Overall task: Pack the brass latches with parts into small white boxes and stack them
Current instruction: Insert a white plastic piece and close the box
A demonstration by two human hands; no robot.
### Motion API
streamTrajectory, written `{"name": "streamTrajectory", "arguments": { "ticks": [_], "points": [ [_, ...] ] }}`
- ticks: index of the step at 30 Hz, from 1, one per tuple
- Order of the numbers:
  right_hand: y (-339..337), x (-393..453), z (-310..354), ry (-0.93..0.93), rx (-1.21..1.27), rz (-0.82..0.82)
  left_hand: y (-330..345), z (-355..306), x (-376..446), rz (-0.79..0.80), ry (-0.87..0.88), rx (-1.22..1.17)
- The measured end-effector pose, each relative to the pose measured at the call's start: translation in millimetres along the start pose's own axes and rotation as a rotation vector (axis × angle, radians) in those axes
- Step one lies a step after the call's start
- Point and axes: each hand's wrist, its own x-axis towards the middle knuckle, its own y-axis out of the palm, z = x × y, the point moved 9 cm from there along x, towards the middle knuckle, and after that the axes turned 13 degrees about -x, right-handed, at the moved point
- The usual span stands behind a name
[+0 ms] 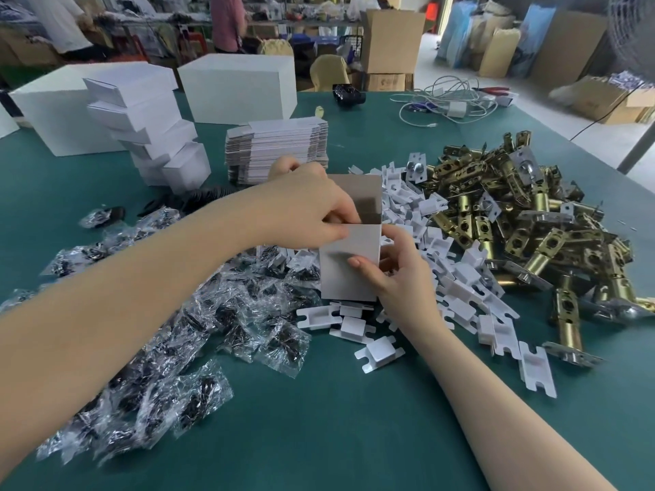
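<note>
A small white box [349, 267] stands upright above the green table [319, 419] at centre, its top open and its far flap raised. My left hand [312, 203] pinches the box's upper left edge. My right hand [397, 267] grips its right side, thumb across the front face. What lies inside the box is hidden. A heap of brass latches [514, 225] lies to the right. White plastic parts [457, 288] spread below and beside the box. Clear bags of dark screws [170, 331] cover the left.
Closed small white boxes [149, 129] are stacked at the back left. A pile of flat box blanks [276, 147] sits behind my hands. Two large white cartons [237, 90] stand further back. Cables and a charger [450, 104] lie at the far right. A person stands in the background.
</note>
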Motion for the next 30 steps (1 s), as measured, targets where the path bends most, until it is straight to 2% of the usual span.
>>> {"name": "streamTrajectory", "arguments": {
  "ticks": [1,3,5,7,9,11,13,18,23,27,30],
  "points": [
    [0.2,0.3,-1.7,0.003,0.005,0.000,-9.9,0.1,-3.4,-0.068,0.020,-0.104],
    [-0.1,0.7,-2.9,0.004,0.005,-0.003,-34.7,13.1,-16.0,-0.303,0.033,-0.390],
    [0.1,0.8,-3.5,0.006,-0.004,-0.007,-44.9,46.9,-30.8,-0.480,-0.061,-0.483],
    [0.2,0.5,-4.0,0.002,-0.012,-0.005,-32.3,90.7,-41.5,-0.435,-0.257,-0.359],
    [-0.1,1.0,-3.7,-0.001,-0.019,-0.007,-6.5,129.7,-49.5,-0.224,-0.419,-0.161],
    [-0.1,1.1,-2.8,-0.007,-0.017,-0.009,19.9,151.2,-58.2,-0.012,-0.491,-0.034],
    [-0.1,1.0,-1.9,-0.006,-0.006,-0.010,33.5,159.1,-63.5,0.063,-0.499,-0.024],
    [1.3,1.5,-4.7,0.009,0.005,-0.003,30.7,164.7,-61.5,-0.050,-0.519,-0.010],
    [3.1,2.7,-8.8,0.033,0.022,0.007,20.3,173.0,-59.6,-0.185,-0.557,-0.210],
    [3.9,3.1,-12.2,0.047,0.018,0.006,21.5,177.4,-55.9,-0.106,-0.589,-0.215],
    [4.0,3.3,-15.3,0.065,0.016,0.009,12.8,183.1,-58.3,-0.177,-0.622,-0.357]
  ]
}}
